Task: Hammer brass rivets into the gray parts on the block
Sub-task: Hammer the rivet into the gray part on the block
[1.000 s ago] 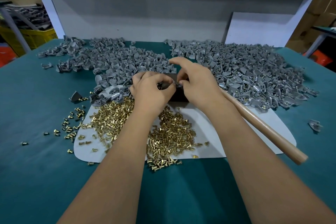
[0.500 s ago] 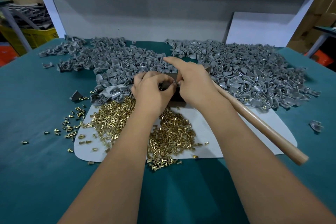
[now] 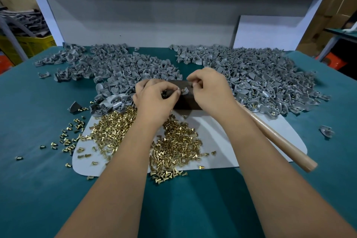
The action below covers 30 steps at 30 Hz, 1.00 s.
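Observation:
A dark brown block point(image 3: 185, 103) stands at the back of a white mat point(image 3: 228, 141), partly hidden by both hands. My left hand point(image 3: 154, 100) pinches a small brass rivet point(image 3: 181, 89) between thumb and forefinger over the block. My right hand point(image 3: 210, 91) pinches a gray part point(image 3: 186, 91) just right of the rivet, with the rivet's tip at the part. A heap of loose brass rivets point(image 3: 173, 143) lies on the mat under my left forearm. The hammer's wooden handle point(image 3: 276, 139) lies under my right wrist; its head is hidden.
Large heaps of gray parts cover the green table at the back left point(image 3: 119, 69) and back right point(image 3: 260, 79). Stray rivets point(image 3: 67, 139) dot the cloth to the left. A lone gray part point(image 3: 326, 131) lies at the right. A white back panel point(image 3: 154, 21) closes the far edge.
My right forefinger, stretched out half a second ago, has curled in to pinch the gray part. The hands have drawn slightly apart, so the part and rivet show between them.

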Motion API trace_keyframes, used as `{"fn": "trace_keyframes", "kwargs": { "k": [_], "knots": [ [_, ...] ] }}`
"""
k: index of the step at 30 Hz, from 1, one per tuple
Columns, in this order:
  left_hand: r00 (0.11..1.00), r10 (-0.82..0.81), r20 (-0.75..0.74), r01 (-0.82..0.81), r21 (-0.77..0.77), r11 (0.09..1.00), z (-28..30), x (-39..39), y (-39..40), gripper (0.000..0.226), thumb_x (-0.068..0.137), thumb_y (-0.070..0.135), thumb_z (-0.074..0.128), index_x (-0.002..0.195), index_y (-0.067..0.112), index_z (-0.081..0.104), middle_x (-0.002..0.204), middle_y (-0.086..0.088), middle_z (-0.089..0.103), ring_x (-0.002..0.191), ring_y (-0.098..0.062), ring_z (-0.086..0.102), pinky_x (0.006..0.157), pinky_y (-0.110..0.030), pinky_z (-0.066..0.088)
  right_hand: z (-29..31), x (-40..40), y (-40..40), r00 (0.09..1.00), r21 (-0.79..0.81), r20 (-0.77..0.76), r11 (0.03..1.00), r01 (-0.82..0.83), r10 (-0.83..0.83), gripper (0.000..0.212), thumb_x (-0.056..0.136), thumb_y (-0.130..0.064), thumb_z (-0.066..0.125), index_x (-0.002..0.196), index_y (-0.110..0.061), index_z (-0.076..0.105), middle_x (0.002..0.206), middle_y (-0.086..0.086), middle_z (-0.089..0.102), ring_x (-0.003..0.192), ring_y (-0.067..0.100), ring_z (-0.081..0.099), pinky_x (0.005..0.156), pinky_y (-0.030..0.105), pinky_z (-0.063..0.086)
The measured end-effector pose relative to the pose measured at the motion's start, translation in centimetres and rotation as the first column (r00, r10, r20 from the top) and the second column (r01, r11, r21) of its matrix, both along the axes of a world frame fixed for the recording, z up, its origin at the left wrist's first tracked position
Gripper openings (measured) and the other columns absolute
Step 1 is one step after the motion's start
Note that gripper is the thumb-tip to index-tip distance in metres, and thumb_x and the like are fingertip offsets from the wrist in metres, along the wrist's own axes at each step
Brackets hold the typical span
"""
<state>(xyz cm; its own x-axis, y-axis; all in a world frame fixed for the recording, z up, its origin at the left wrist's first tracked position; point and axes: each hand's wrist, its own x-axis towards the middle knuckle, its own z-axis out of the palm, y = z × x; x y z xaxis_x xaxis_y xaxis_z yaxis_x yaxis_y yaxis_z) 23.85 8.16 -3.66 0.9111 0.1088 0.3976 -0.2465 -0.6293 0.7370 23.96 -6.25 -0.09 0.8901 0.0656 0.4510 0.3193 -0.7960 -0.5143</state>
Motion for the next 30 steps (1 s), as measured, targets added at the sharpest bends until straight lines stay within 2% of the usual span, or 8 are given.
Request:
{"fn": "trace_keyframes", "kwargs": {
  "k": [3, 7, 13, 17, 23, 30],
  "knots": [
    [1.0, -0.007, 0.012, 0.007, 0.005, 1.0, -0.1, 0.1, 0.1, 0.008, 0.087, 0.039, 0.07, 0.085, 0.045, 0.065, 0.107, 0.018, 0.056, 0.127, -0.02, 0.029, 0.091, -0.032, 0.017, -0.2, -0.1, 0.2, 0.999, -0.041, -0.05, 0.999, -0.013, 0.011, 0.015, 0.09, -0.013, 0.06, 0.1, -0.016, 0.07, 0.101, 0.0, 0.056, 0.091, 0.016, 0.057, 0.088, 0.03, 0.047],
    [1.0, -0.006, 0.014, 0.005, 0.015, 1.0, -0.2, 0.0, 0.1, 0.009, 0.086, 0.04, 0.07, 0.084, 0.046, 0.064, 0.105, 0.02, 0.055, 0.127, -0.02, 0.029, 0.09, -0.03, 0.016, -0.4, -0.1, 0.6, 0.999, -0.037, -0.047, 0.999, -0.008, 0.006, 0.007, 0.087, -0.015, 0.064, 0.091, -0.017, 0.07, 0.098, 0.001, 0.056, 0.087, 0.016, 0.057, 0.086, 0.036, 0.049],
    [1.0, -0.009, -0.008, 0.009, 0.0, 1.0, -0.1, 0.1, 0.0, 0.012, 0.087, 0.041, 0.069, 0.081, 0.048, 0.062, 0.108, 0.018, 0.056, 0.13, -0.021, 0.026, 0.092, -0.032, 0.015, -0.1, -0.1, 0.9, 0.998, -0.076, -0.054, 0.997, 0.031, -0.035, 0.008, 0.087, -0.015, 0.063, 0.084, -0.018, 0.07, 0.09, -0.004, 0.054, 0.082, 0.013, 0.054, 0.08, 0.031, 0.047],
    [1.0, -0.013, -0.017, 0.013, 0.012, 1.0, -0.1, 0.1, 0.0, 0.012, 0.088, 0.04, 0.069, 0.083, 0.049, 0.061, 0.111, 0.018, 0.056, 0.131, -0.023, 0.027, 0.096, -0.035, 0.017, 0.7, 0.0, 1.4, 0.991, -0.187, -0.09, 0.979, 0.082, -0.1, 0.011, 0.088, -0.02, 0.061, 0.084, -0.02, 0.072, 0.092, -0.003, 0.064, 0.084, 0.016, 0.058, 0.073, 0.026, 0.046],
    [0.999, -0.001, -0.044, 0.002, 0.017, 1.0, -0.2, 0.0, 0.0, 0.005, 0.089, 0.042, 0.067, 0.091, 0.046, 0.067, 0.118, 0.018, 0.056, 0.13, -0.021, 0.026, 0.089, -0.03, 0.012, 1.5, -0.2, 1.8, 0.976, -0.111, -0.179, 0.988, 0.105, -0.123, 0.007, 0.084, -0.019, 0.066, 0.08, -0.022, 0.071, 0.083, -0.001, 0.068, 0.081, 0.016, 0.059, 0.071, 0.026, 0.051],
    [0.999, 0.014, -0.042, -0.013, 0.012, 1.0, -0.2, 0.0, -0.1, 0.009, 0.088, 0.043, 0.067, 0.084, 0.049, 0.062, 0.119, 0.018, 0.056, 0.127, -0.017, 0.026, 0.087, -0.028, 0.012, 0.3, -0.5, 1.6, 0.986, -0.075, -0.135, 0.994, 0.085, -0.095, 0.01, 0.088, -0.02, 0.059, 0.08, -0.023, 0.065, 0.082, -0.005, 0.063, 0.077, 0.012, 0.055, 0.064, 0.023, 0.04]
  ]
}}
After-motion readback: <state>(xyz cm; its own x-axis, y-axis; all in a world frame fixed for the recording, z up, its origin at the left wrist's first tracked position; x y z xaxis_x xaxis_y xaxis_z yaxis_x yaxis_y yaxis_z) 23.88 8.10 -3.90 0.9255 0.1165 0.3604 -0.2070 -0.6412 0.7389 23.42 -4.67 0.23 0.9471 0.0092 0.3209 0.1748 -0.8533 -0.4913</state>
